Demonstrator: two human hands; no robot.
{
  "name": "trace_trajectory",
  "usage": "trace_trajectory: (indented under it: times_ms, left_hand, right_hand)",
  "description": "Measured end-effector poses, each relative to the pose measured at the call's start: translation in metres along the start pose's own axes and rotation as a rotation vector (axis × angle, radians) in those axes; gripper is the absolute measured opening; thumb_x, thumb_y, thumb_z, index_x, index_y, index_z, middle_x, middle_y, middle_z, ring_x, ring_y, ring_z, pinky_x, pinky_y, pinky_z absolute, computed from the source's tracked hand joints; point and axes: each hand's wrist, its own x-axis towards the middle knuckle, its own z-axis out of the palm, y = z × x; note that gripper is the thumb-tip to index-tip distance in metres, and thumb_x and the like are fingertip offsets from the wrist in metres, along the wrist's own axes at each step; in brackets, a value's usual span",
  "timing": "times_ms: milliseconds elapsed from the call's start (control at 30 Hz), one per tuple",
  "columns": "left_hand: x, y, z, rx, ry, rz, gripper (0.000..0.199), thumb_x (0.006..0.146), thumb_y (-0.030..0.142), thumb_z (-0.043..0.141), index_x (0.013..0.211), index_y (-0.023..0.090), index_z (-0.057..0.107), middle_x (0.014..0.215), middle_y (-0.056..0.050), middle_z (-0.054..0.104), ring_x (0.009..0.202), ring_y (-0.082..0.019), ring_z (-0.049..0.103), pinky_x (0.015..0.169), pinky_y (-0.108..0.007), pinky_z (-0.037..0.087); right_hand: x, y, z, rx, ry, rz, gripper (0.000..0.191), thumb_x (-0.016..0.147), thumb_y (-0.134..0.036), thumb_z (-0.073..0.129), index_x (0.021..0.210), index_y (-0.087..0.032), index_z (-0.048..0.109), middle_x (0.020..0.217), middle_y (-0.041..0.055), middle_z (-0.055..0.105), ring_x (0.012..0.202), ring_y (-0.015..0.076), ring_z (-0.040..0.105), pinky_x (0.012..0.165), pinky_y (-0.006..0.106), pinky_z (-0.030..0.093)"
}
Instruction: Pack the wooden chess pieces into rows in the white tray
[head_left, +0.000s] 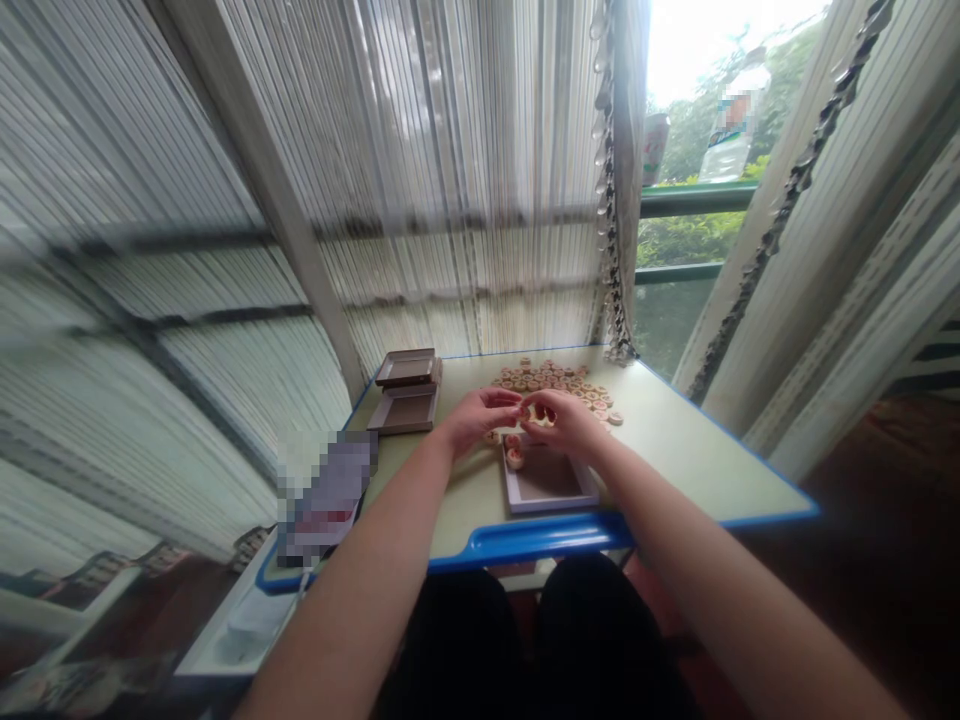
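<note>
My left hand (478, 417) and my right hand (564, 420) meet above the far edge of a shallow box (551, 503). Between their fingertips is a round wooden Chinese chess piece (524, 412), and the fingers of both hands are closed on it. Inside the box's left far corner lie pieces with red markings, the nearer one (514, 458) plainly visible. Another chess piece (492, 437) lies on the table just left of the box. Beyond my hands spreads a group of many chess pieces (551, 378), partly covered by my right hand.
The pale table (697, 450) has a blue edge and a blue front groove (547, 538). Shallow open boxes (405, 412) stand at the far left. A blurred-out flat item (330, 495) lies at the left edge. String curtains hang behind; a bottle (729, 125) and can (655, 150) stand by the window.
</note>
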Motion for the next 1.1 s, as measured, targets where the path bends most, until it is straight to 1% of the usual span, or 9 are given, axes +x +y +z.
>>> trace_trajectory:
  times_ms: [67, 100, 200, 233, 300, 433, 600, 833, 1100]
  left_hand:
    - [0.002, 0.0, 0.0, 0.057, 0.052, 0.012, 0.029, 0.064, 0.025, 0.071, 0.09, 0.012, 0.066, 0.082, -0.007, 0.066, 0.073, -0.013, 0.06, 0.068, -0.027, 0.048]
    - [0.003, -0.001, 0.0, 0.115, 0.113, 0.029, 0.025, 0.067, 0.024, 0.068, 0.089, 0.012, 0.067, 0.081, -0.007, 0.066, 0.072, -0.013, 0.06, 0.066, -0.027, 0.048]
    - [0.006, -0.005, -0.003, 0.423, 0.343, 0.112, 0.019, 0.07, 0.02, 0.06, 0.086, 0.012, 0.067, 0.08, -0.006, 0.067, 0.069, -0.013, 0.058, 0.064, -0.025, 0.047]
    - [0.007, -0.007, -0.004, 0.553, 0.388, 0.135, 0.019, 0.07, 0.021, 0.059, 0.085, 0.013, 0.068, 0.08, -0.006, 0.068, 0.067, -0.012, 0.058, 0.063, -0.025, 0.047]
    - [0.006, -0.01, -0.007, 0.795, 0.403, 0.173, 0.019, 0.071, 0.022, 0.057, 0.083, 0.015, 0.069, 0.08, -0.004, 0.069, 0.065, -0.013, 0.057, 0.064, -0.026, 0.047]
    - [0.003, -0.015, -0.01, 1.084, 0.344, 0.265, 0.018, 0.072, 0.023, 0.053, 0.077, 0.018, 0.07, 0.082, -0.004, 0.069, 0.075, -0.015, 0.06, 0.074, -0.026, 0.046]
    - [0.003, -0.017, -0.012, 1.158, 0.353, 0.258, 0.02, 0.072, 0.023, 0.052, 0.078, 0.018, 0.07, 0.083, -0.004, 0.07, 0.078, -0.016, 0.061, 0.076, -0.025, 0.046]
    - [0.003, -0.021, -0.016, 1.169, 0.359, 0.213, 0.023, 0.072, 0.025, 0.051, 0.081, 0.018, 0.071, 0.081, -0.004, 0.069, 0.074, -0.015, 0.06, 0.071, -0.025, 0.046]
    - [0.004, -0.021, -0.016, 1.197, 0.348, 0.221, 0.024, 0.073, 0.025, 0.05, 0.082, 0.018, 0.071, 0.083, -0.005, 0.07, 0.077, -0.017, 0.061, 0.072, -0.026, 0.046]
  right_hand:
    - [0.0, -0.001, -0.005, -0.008, -0.025, 0.023, 0.02, 0.071, -0.027, 0.061, 0.088, -0.02, 0.063, 0.072, 0.0, 0.056, 0.065, 0.012, 0.049, 0.061, 0.024, 0.038]
    - [0.0, -0.002, -0.007, -0.017, -0.044, 0.037, 0.02, 0.07, -0.028, 0.061, 0.088, -0.019, 0.063, 0.073, 0.0003, 0.056, 0.066, 0.0123, 0.049, 0.062, 0.024, 0.038]
    - [-0.001, -0.006, -0.017, -0.028, -0.177, 0.049, 0.021, 0.07, -0.032, 0.063, 0.087, -0.02, 0.065, 0.076, 0.0017, 0.057, 0.071, 0.0146, 0.051, 0.065, 0.026, 0.04]
    - [-0.002, -0.007, -0.02, -0.029, -0.24, 0.039, 0.023, 0.069, -0.034, 0.064, 0.087, -0.02, 0.065, 0.079, 0.0025, 0.057, 0.075, 0.0161, 0.051, 0.068, 0.028, 0.04]
    - [-0.004, -0.008, -0.024, -0.055, -0.333, 0.017, 0.025, 0.067, -0.039, 0.067, 0.086, -0.022, 0.067, 0.084, 0.0042, 0.058, 0.084, 0.0196, 0.051, 0.077, 0.032, 0.04]
    - [-0.008, -0.008, -0.024, -0.153, -0.343, 0.02, 0.025, 0.065, -0.042, 0.069, 0.084, -0.026, 0.07, 0.095, 0.0061, 0.056, 0.094, 0.0231, 0.046, 0.09, 0.041, 0.033]
    - [-0.012, -0.01, -0.025, -0.197, -0.435, -0.003, 0.026, 0.061, -0.043, 0.072, 0.083, -0.029, 0.073, 0.101, 0.0064, 0.054, 0.099, 0.0253, 0.041, 0.091, 0.041, 0.032]
    - [-0.015, -0.01, -0.034, -0.202, -0.561, 0.084, 0.032, 0.06, -0.051, 0.07, 0.086, -0.032, 0.073, 0.102, 0.007, 0.048, 0.099, 0.027, 0.039, 0.089, 0.042, 0.033]
    - [-0.016, -0.014, -0.032, -0.125, -0.581, 0.046, 0.029, 0.061, -0.055, 0.068, 0.079, -0.032, 0.073, 0.093, 0.0061, 0.053, 0.099, 0.0278, 0.04, 0.087, 0.042, 0.035]
